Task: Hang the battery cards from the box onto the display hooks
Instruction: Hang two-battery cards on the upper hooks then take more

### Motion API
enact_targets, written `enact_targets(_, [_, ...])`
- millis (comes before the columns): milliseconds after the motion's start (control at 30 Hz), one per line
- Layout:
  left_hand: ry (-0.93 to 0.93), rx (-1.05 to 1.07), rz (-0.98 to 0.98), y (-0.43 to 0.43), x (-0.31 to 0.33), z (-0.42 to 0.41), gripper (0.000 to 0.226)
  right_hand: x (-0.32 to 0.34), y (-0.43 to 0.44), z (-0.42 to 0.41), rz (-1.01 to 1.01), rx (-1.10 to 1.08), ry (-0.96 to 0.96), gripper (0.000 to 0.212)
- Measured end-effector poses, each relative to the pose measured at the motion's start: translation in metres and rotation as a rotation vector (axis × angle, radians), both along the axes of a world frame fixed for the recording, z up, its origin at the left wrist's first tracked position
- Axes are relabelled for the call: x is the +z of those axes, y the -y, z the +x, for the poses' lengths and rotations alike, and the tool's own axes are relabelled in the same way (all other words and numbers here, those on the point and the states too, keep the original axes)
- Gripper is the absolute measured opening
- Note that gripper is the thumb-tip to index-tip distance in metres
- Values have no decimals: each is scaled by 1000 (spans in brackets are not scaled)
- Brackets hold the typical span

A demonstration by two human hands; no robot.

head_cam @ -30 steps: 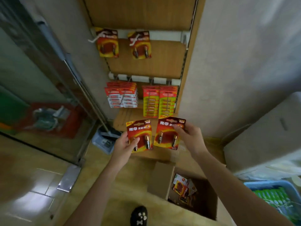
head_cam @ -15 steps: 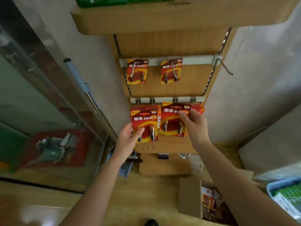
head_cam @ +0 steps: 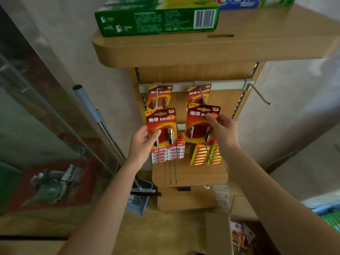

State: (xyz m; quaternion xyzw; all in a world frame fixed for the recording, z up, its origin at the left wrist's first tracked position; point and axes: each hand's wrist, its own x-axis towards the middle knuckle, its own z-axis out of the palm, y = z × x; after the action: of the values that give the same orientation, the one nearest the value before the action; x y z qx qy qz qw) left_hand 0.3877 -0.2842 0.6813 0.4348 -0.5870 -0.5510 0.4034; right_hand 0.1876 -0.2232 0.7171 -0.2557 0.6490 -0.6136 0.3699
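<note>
The left hand [head_cam: 142,139] clasps a red-and-yellow cardboard battery card [head_cam: 161,124] at its lower left edge. The right hand [head_cam: 223,130] pinches a second matching card [head_cam: 199,124] near its top right. Above both grips, two hung cards [head_cam: 163,94] sit on grey rail hooks [head_cam: 156,98]; the brown cardboard box [head_cam: 217,234] lies below the right grip

Red battery cards [head_cam: 161,124], orange-gold glow, white lettering. Light woodgrain shelf [head_cam: 202,51]. Green carton [head_cam: 147,23], black-white barcode. Yellow packs [head_cam: 198,156], red-orange stripes.
</note>
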Motion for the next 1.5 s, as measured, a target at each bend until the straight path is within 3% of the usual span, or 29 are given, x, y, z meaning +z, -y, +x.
enact_targets(200, [-17, -18, -1, 14, 5, 0, 15, -3, 15, -6, 4, 4, -29, 26])
enact_targets(333, [-33, -16, -30, 14, 4, 1, 17, -6, 14, -9, 12, 1, -29, 42])
enact_targets(700, [3, 3, -40, 29, 4, 2, 15, -3, 17, -17, -10, -21, -43, 30])
enact_targets(1000, [34, 12, -17, 42, -3, -5, 24, -14, 18, -25, 7, -10, -83, 38])
enact_targets(1200, [100, 42, -17, 60, -4, -14, 30, -13, 43, -31, 32, 25, -134, 24])
enact_targets(1500, [336, 24, -46, 102, 7, -34, 41, -17, 100, -52, 113, 16, -243, 33])
